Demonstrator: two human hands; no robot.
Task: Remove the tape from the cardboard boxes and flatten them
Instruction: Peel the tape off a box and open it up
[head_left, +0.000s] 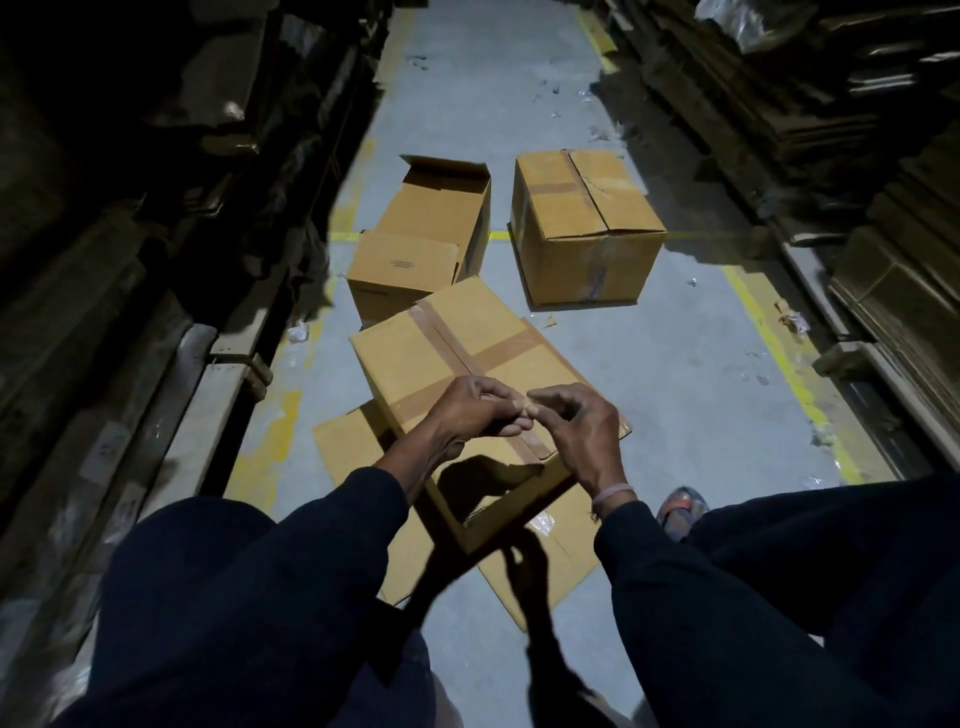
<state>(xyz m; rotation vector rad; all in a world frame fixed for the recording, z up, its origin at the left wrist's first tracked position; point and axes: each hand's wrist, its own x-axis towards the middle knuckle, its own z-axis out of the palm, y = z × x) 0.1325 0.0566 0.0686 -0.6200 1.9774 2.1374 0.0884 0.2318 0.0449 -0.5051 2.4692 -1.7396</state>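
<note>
Left hand (470, 410) and right hand (576, 421) met fingertip to fingertip, pinching a scrap of tape (521, 404), above the taped box (457, 353), two boxes beyond, open floor (691, 374) rightward

Dim aisle, lit floor centre, dark warped edges, hard shadows

Grey floor (675, 395) — three boxes, flattened cardboard (353, 457), tape scraps.
</note>
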